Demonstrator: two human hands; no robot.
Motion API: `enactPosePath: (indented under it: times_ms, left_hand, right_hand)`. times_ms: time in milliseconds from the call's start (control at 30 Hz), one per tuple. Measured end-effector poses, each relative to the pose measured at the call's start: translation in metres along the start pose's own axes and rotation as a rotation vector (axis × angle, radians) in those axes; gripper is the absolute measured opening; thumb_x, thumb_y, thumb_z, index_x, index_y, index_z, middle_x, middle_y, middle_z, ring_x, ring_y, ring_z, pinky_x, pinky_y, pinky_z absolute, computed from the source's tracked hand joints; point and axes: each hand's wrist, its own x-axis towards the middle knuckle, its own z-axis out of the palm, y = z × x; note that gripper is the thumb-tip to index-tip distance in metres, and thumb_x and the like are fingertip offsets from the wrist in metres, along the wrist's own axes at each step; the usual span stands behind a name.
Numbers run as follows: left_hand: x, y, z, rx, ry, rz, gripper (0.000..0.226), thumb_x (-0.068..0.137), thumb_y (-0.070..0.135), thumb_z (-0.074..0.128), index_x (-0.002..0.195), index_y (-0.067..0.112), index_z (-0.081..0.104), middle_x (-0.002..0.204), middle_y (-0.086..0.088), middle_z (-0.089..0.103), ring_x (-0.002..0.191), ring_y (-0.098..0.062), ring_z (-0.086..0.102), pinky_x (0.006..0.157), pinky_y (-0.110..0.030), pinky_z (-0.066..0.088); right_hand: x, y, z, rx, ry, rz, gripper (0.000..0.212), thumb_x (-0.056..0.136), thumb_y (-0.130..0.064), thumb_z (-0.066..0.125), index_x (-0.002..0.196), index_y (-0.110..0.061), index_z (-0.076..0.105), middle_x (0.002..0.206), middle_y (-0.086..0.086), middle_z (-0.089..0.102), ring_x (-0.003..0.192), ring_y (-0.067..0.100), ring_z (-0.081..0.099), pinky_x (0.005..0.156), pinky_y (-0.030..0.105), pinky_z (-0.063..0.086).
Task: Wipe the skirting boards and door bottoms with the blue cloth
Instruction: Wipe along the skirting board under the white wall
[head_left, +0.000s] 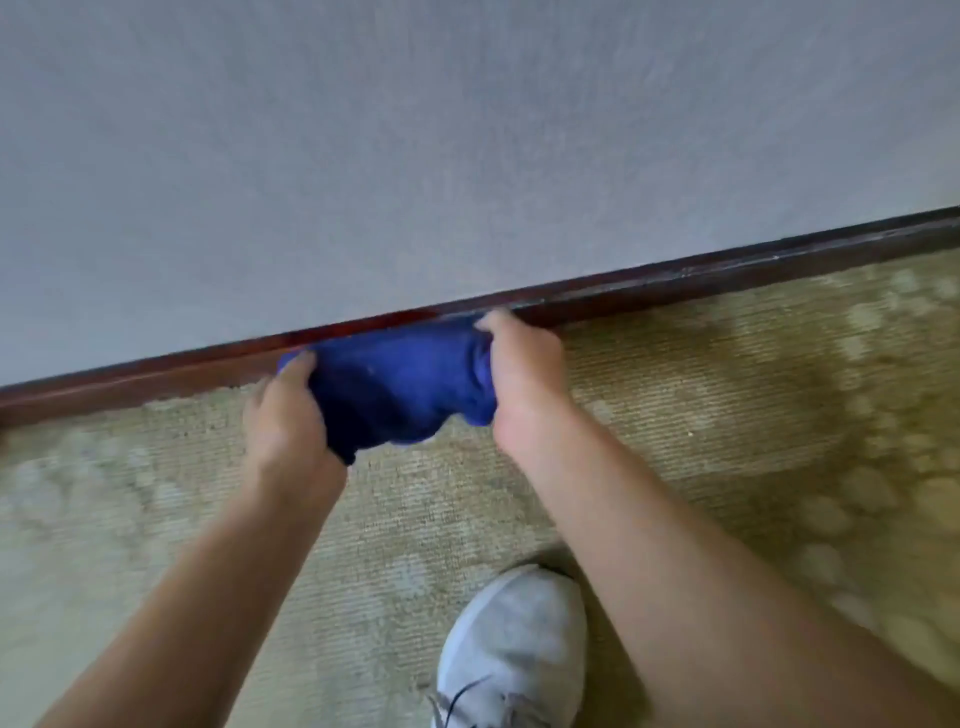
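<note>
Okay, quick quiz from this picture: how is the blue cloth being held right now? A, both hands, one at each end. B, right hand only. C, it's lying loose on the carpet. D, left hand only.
A: the left hand grips one end of the blue cloth and the right hand grips the other, with the cloth bunched between them against the skirting board.

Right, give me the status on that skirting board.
In hand: left hand and right hand grip the bunched blue cloth against the dark red-brown wooden skirting board. Left: pale dust specks show along its right stretch. Nothing clearly done; no door visible.
</note>
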Motion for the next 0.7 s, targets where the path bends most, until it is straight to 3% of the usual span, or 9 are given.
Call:
enactPosePath:
  times_ms: [67, 133, 167, 267, 333, 400, 533, 700]
  left_hand:
    - [-0.025, -0.003, 0.044, -0.045, -0.079, 0.012, 0.038, 0.089, 0.035, 0.060, 0.118, 0.010, 0.060, 0.097, -0.007, 0.072, 0.068, -0.024, 0.071, 0.053, -0.027, 0.051]
    - [-0.045, -0.008, 0.072, -0.078, -0.059, 0.019, 0.017, 0.096, 0.025, 0.056, 0.108, 0.014, 0.059, 0.086, -0.003, 0.066, 0.059, -0.019, 0.064, 0.047, -0.021, 0.047]
    - [-0.051, -0.010, 0.078, -0.063, -0.046, 0.054, 0.006, 0.097, 0.022, 0.055, 0.098, 0.016, 0.057, 0.079, -0.001, 0.060, 0.058, -0.018, 0.058, 0.043, -0.016, 0.042]
    - [-0.053, -0.010, 0.061, -0.058, 0.006, 0.146, 0.019, 0.097, 0.019, 0.055, 0.080, 0.018, 0.048, 0.075, -0.002, 0.054, 0.064, -0.021, 0.051, 0.045, -0.019, 0.035]
    - [-0.046, -0.001, 0.041, -0.030, 0.025, 0.171, 0.017, 0.095, 0.019, 0.058, 0.081, 0.018, 0.049, 0.076, -0.002, 0.055, 0.067, -0.022, 0.053, 0.046, -0.021, 0.035]
    - [-0.036, 0.004, 0.028, -0.026, 0.019, 0.146, 0.011, 0.094, 0.022, 0.060, 0.087, 0.019, 0.051, 0.073, -0.001, 0.055, 0.060, -0.020, 0.052, 0.041, -0.017, 0.034]
    - [-0.047, -0.006, 0.046, -0.095, -0.053, 0.089, 0.006, 0.094, 0.020, 0.059, 0.097, 0.017, 0.054, 0.074, -0.003, 0.054, 0.060, -0.019, 0.051, 0.038, -0.013, 0.036]
    - [-0.066, -0.027, 0.104, -0.211, -0.061, 0.120, 0.024, 0.093, 0.009, 0.057, 0.073, 0.016, 0.045, 0.077, -0.008, 0.055, 0.077, -0.023, 0.054, 0.069, -0.035, 0.045]
  right_hand:
    - [0.012, -0.031, -0.028, 0.098, 0.128, -0.071, 0.011, 0.083, -0.009, 0.056, 0.074, -0.005, 0.054, 0.055, 0.005, 0.048, 0.048, 0.021, 0.046, 0.048, 0.022, 0.039]
    - [0.022, -0.033, -0.038, 0.137, 0.200, -0.157, 0.019, 0.083, -0.010, 0.054, 0.065, -0.008, 0.049, 0.053, 0.003, 0.047, 0.051, 0.022, 0.046, 0.053, 0.030, 0.042]
    - [0.023, -0.026, -0.033, 0.128, 0.222, -0.191, 0.018, 0.084, -0.012, 0.054, 0.066, -0.009, 0.051, 0.060, 0.004, 0.052, 0.058, 0.024, 0.051, 0.060, 0.035, 0.048]
    - [0.021, 0.008, -0.007, 0.088, 0.259, -0.242, 0.014, 0.090, -0.018, 0.052, 0.093, -0.007, 0.060, 0.092, 0.012, 0.065, 0.084, 0.030, 0.061, 0.082, 0.038, 0.051]
    - [0.015, 0.024, 0.004, 0.071, 0.164, -0.279, 0.012, 0.091, -0.016, 0.052, 0.094, -0.007, 0.059, 0.094, 0.013, 0.066, 0.085, 0.031, 0.063, 0.080, 0.037, 0.052]
    - [0.006, 0.028, 0.000, 0.075, 0.082, -0.285, 0.013, 0.089, -0.014, 0.054, 0.077, -0.012, 0.052, 0.077, 0.007, 0.060, 0.071, 0.026, 0.057, 0.066, 0.033, 0.048]
    - [0.006, 0.008, -0.031, 0.104, 0.122, -0.303, 0.023, 0.081, -0.017, 0.060, 0.063, -0.013, 0.045, 0.064, 0.004, 0.049, 0.064, 0.021, 0.047, 0.061, 0.033, 0.039]
    - [0.013, -0.008, -0.060, 0.305, 0.238, -0.265, 0.010, 0.080, -0.018, 0.059, 0.078, -0.008, 0.059, 0.071, 0.005, 0.058, 0.064, 0.024, 0.055, 0.061, 0.032, 0.043]
